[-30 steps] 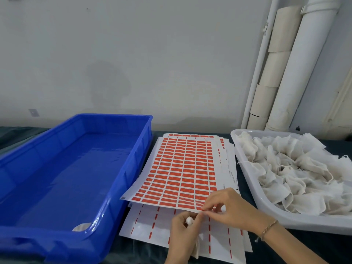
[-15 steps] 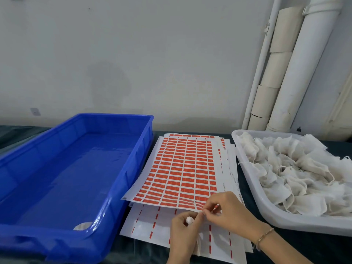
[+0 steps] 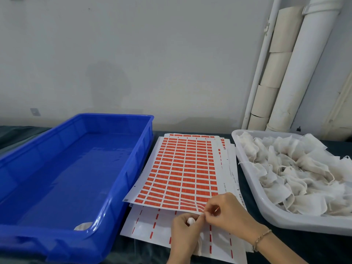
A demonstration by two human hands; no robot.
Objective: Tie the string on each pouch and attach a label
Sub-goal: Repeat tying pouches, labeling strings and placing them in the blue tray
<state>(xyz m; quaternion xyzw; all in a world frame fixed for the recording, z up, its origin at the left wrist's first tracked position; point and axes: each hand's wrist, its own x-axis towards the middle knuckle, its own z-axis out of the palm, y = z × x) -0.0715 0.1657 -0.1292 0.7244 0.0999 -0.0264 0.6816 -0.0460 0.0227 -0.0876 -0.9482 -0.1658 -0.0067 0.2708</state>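
Observation:
My left hand point(image 3: 185, 237) grips a small white cloth pouch point(image 3: 191, 221), whose gathered top shows between the fingers. My right hand point(image 3: 226, 213) pinches at the near right corner of the sheet of red labels point(image 3: 181, 172), fingertips meeting the left hand's; whether a label is between them is hidden. A used sheet with only red strips left point(image 3: 152, 223) lies under both hands. Several untied white pouches point(image 3: 297, 172) fill the white tray point(image 3: 253, 189) at the right.
A large blue crate point(image 3: 122, 195) stands at the left; one white pouch point(image 3: 83, 225) lies in its near right corner. More label sheets are stacked under the top one. White pipes point(image 3: 297, 77) run up the wall behind the tray. A dark cloth covers the table.
Both hands stay joined at the sheet's near right corner. The right hand's fingers have shifted slightly, and the corner of the label sheet looks a bit more lifted.

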